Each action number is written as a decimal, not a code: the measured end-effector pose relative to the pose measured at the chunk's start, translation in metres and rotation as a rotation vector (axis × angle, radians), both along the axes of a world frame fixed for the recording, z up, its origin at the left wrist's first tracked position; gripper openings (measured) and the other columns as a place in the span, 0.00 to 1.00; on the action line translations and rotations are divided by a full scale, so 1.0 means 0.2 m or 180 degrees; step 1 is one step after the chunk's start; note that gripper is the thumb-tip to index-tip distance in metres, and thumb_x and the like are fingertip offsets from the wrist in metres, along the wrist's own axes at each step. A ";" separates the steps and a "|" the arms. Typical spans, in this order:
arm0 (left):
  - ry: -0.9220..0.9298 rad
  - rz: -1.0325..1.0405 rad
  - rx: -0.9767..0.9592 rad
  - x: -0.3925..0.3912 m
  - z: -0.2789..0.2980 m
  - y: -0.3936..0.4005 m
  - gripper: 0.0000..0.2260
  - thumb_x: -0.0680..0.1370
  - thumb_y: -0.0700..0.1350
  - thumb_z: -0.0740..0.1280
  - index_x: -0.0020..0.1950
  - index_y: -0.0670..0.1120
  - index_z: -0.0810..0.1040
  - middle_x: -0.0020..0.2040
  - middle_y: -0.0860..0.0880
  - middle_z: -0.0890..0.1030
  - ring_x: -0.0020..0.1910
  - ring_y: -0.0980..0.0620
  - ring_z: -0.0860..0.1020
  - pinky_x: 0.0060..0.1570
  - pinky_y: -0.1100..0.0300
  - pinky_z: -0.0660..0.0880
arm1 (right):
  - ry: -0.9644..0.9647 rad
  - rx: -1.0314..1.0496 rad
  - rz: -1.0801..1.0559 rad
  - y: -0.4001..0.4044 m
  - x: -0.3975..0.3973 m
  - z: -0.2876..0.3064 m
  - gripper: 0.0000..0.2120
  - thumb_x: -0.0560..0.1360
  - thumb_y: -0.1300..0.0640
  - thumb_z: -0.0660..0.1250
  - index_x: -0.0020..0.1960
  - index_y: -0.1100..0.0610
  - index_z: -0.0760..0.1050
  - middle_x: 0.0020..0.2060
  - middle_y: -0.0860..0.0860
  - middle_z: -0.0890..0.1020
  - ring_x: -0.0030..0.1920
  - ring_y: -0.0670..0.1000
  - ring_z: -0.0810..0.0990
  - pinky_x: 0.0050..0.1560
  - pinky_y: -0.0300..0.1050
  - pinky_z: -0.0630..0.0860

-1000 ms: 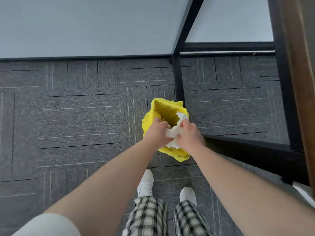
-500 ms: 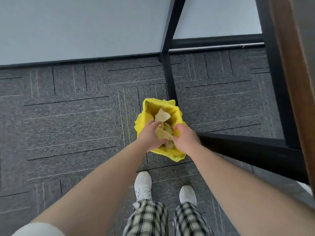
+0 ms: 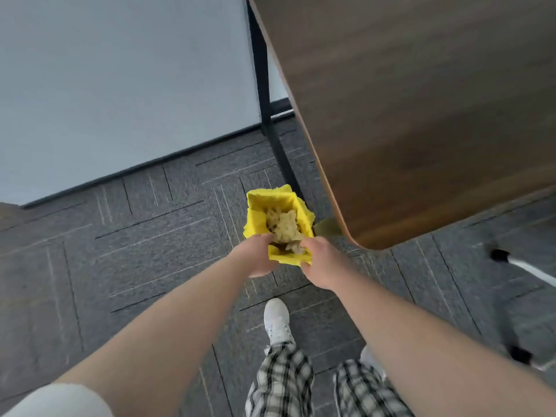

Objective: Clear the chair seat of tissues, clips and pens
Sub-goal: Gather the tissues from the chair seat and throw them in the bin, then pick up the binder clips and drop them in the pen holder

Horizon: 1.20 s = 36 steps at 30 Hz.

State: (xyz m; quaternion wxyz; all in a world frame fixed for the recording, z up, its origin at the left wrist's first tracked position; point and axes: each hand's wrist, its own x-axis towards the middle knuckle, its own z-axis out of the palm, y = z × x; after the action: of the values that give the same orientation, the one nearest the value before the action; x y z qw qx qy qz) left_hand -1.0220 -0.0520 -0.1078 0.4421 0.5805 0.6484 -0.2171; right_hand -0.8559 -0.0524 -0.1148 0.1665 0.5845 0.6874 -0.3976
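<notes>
A small yellow bag (image 3: 258, 212) hangs open over the carpet, held at its near rim by both hands. My left hand (image 3: 255, 257) pinches the left side of the rim and my right hand (image 3: 323, 263) pinches the right side. Crumpled tissues (image 3: 284, 225) lie inside the bag, tinted yellow by its walls. No chair seat, clips or pens are in view.
A brown wooden tabletop (image 3: 421, 115) overhangs on the right, with its rounded corner just right of the bag. A black table leg (image 3: 267, 121) stands behind the bag. A grey wall (image 3: 120, 85) rises at the back. Black chair feet (image 3: 499, 254) show at the far right.
The tissue that my right hand held above the bag has dropped inside. My right hand now grips the rim. The view has swung right, so the tabletop fills the upper right.
</notes>
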 end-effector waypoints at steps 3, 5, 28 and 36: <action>0.0104 -0.0298 0.0051 0.15 0.12 -0.05 0.24 0.78 0.50 0.63 0.73 0.48 0.64 0.70 0.45 0.70 0.66 0.43 0.72 0.58 0.50 0.74 | 0.0117 0.0095 -0.0022 -0.07 0.14 0.09 0.18 0.76 0.52 0.64 0.65 0.53 0.69 0.63 0.54 0.73 0.59 0.59 0.77 0.54 0.55 0.77; 0.0152 -0.0444 0.0060 0.30 0.19 -0.08 0.24 0.78 0.50 0.62 0.74 0.49 0.63 0.71 0.47 0.68 0.67 0.42 0.71 0.59 0.50 0.73 | 0.0146 0.0105 -0.0040 -0.12 0.27 0.13 0.19 0.77 0.52 0.64 0.66 0.53 0.67 0.63 0.54 0.71 0.59 0.58 0.76 0.52 0.52 0.76; -0.0404 -0.2336 0.0812 2.93 0.88 -0.10 0.27 0.79 0.52 0.63 0.76 0.50 0.59 0.75 0.48 0.64 0.66 0.45 0.73 0.58 0.51 0.73 | -0.0149 0.0603 -0.2277 -0.61 2.85 0.78 0.27 0.78 0.49 0.61 0.75 0.47 0.57 0.71 0.54 0.64 0.65 0.60 0.72 0.60 0.60 0.75; -0.0659 -0.3405 0.0821 3.69 0.88 0.08 0.26 0.79 0.50 0.63 0.75 0.49 0.61 0.74 0.48 0.65 0.69 0.45 0.69 0.65 0.49 0.70 | -0.0342 0.0523 -0.3332 -0.67 3.45 0.86 0.27 0.77 0.51 0.61 0.74 0.46 0.58 0.69 0.53 0.66 0.66 0.60 0.71 0.61 0.58 0.74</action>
State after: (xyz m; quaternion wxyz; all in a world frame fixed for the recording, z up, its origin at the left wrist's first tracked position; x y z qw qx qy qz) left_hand -0.2844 -0.0366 0.0691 0.2572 0.8962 0.2381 -0.2719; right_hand -0.1663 -0.1871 0.0576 -0.0656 0.8800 0.3232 -0.3419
